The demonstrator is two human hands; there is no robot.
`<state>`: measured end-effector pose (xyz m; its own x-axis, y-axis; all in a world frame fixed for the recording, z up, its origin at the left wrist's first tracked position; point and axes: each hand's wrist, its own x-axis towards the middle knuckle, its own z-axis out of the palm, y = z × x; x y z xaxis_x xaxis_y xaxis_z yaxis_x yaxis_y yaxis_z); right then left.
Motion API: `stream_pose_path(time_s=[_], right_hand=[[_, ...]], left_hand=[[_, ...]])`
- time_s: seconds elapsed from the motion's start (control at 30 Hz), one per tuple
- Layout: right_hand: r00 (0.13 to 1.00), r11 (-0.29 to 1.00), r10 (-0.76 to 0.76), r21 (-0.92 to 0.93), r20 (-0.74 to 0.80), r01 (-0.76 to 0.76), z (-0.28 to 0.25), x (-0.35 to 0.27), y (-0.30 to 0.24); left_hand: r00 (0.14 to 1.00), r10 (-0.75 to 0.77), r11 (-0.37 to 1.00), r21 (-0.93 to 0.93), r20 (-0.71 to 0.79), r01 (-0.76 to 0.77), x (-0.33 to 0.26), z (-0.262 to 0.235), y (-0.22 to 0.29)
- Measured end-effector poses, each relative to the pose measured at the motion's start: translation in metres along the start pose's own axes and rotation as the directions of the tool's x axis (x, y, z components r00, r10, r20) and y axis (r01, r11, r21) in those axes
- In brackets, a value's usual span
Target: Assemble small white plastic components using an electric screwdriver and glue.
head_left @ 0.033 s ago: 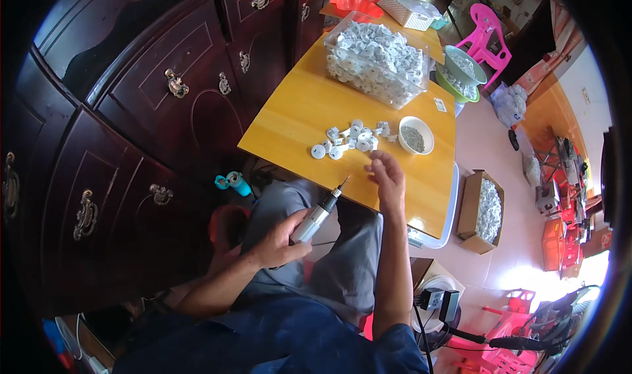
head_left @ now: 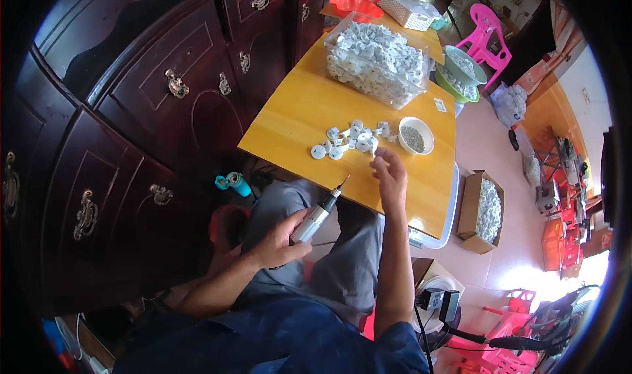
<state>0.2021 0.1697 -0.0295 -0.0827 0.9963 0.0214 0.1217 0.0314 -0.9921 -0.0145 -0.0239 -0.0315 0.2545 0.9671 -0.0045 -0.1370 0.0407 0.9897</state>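
Note:
My left hand (head_left: 282, 241) is wrapped round a grey and black electric screwdriver (head_left: 312, 222) above my lap. Its thin bit points up and away over the table's near edge. At the near side of the small white plastic parts (head_left: 355, 137), my right hand (head_left: 391, 174) has thumb and fingers drawn together in a pinch. A white part at the edge of that pile meets the fingertips, which partly hide it. Just beyond this hand stands a white bowl (head_left: 429, 141) of small metal screws.
On the yellow table (head_left: 289, 120) a clear plastic bin (head_left: 395, 97) is heaped with white parts. Dark wooden cabinets (head_left: 164, 110) line the left. A cardboard box (head_left: 469, 222) of white pieces sits on the floor at right, and a pink chair (head_left: 487, 35) stands beyond the basins.
My right hand has moved slightly away from me, its fingertips reaching a white part at the pile's near edge. The left hand and screwdriver stay in place.

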Motion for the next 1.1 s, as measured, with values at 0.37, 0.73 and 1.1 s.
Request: stream_pose_path(time_s=[0.37, 0.73, 1.1], right_hand=[[0.900, 0.728, -0.433, -0.571, 0.046, 0.380, -0.006, 0.038, 0.031], [0.875, 0.695, -0.467, -0.558, 0.130, 0.454, 0.011, 0.017, 0.019], [0.982, 0.938, -0.156, -0.295, 0.111, 0.182, 0.029, -0.011, 0.008]], left_hand=[[1.000, 0.014, 0.996, 0.088, -0.016, -0.013, 0.001, 0.001, -0.004], [0.994, -0.080, 0.993, 0.081, -0.078, 0.087, 0.000, 0.000, 0.001], [0.995, -0.062, 0.994, 0.080, -0.082, 0.069, 0.002, -0.002, -0.001]])
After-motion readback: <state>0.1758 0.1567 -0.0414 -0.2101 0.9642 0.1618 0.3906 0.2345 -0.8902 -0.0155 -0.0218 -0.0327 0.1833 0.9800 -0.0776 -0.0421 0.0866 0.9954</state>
